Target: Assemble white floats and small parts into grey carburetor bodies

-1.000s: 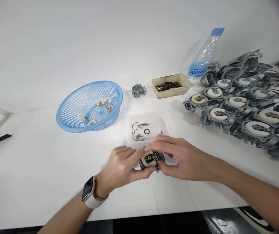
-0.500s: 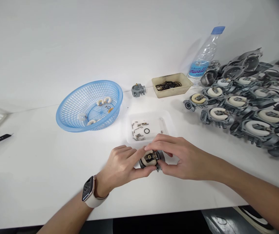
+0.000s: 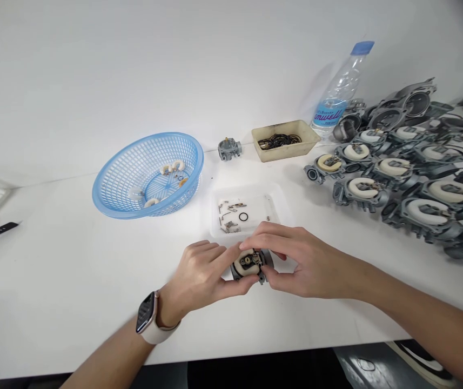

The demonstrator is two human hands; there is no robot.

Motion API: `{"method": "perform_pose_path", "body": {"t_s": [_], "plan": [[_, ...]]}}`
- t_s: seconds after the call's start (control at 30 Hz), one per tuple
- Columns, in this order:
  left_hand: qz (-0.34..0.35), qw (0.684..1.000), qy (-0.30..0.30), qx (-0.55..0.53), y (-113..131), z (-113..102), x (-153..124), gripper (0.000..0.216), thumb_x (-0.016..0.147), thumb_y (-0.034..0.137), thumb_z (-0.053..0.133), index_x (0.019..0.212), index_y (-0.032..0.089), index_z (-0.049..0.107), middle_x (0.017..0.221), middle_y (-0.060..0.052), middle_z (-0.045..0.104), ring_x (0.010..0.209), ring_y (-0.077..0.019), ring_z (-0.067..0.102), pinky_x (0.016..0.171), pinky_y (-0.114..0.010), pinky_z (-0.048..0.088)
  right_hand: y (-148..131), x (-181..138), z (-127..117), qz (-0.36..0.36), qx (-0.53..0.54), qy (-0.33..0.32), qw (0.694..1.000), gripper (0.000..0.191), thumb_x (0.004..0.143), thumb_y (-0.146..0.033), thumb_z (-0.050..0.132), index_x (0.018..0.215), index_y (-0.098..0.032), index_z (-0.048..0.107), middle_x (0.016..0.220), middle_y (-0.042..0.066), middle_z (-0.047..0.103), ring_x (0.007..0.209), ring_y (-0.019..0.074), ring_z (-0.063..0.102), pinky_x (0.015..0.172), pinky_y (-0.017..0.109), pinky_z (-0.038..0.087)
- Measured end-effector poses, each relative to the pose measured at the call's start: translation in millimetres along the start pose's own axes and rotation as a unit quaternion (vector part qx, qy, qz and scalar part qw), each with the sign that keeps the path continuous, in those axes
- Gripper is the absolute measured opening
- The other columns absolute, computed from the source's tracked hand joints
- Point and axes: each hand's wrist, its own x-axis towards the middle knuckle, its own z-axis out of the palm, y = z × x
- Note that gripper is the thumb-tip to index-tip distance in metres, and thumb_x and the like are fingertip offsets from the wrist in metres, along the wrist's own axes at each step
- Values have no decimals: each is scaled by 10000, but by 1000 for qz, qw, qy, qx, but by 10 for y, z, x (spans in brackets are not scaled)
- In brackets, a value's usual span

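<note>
Between both hands is a grey metal carburetor (image 3: 267,260), its open side with a cream float (image 3: 241,268) and brass parts facing up. My left hand (image 3: 205,275) grips it from the left, index finger along the far edge and thumb along the near edge. On the other side my right hand (image 3: 300,262) has its thumb and fingers closed on the carburetor's right end. Its underside and some fingertips are hidden. Just beyond the hands lies a translucent white tray (image 3: 282,208) holding small springs, brass pieces and a black O-ring (image 3: 243,216).
A blue plastic basket (image 3: 105,202) with several floats stands at the left. Behind the tray are another carburetor (image 3: 229,149) and a beige box (image 3: 269,155) of black rings (image 3: 280,141). A water bottle (image 3: 332,102) and many carburetors (image 3: 363,193) fill the right side.
Both hands keep the same hold on the carburetor, with hardly any movement. The whole view has shifted very slightly.
</note>
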Motion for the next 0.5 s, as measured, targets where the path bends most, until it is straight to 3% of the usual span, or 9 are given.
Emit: {"method": "perform_pose_path", "body": {"t_s": [0.13, 0.33, 0.5], "plan": [[-1, 1000, 0, 1, 5, -5, 14, 324, 922, 433, 687, 1059, 140, 651, 559, 58, 565, 478, -104, 547, 497, -265, 366, 11, -9, 15, -5, 7, 3, 1000, 503, 839, -44, 583, 1293, -261, 594, 1058, 19, 634, 762, 122, 557, 625, 232, 465], [-40, 999, 0, -18, 25, -10, 51, 507, 830, 560, 715, 1067, 116, 658, 584, 48, 602, 475, -114, 582, 483, -266, 418, -36, 23, -34, 6, 0, -9, 1000, 481, 829, -43, 581, 1264, -247, 608, 1052, 28, 640, 781, 133, 572, 626, 231, 480], [-43, 999, -13, -9, 34, -4, 43, 436, 839, 502, 705, 1047, 120, 674, 582, 48, 604, 482, -120, 595, 485, -270, 429, -33, 28, -27, 1, -3, -5, 1000, 475, 828, -43, 578, 1259, -238, 612, 1036, 24, 637, 761, 126, 562, 627, 229, 477]]}}
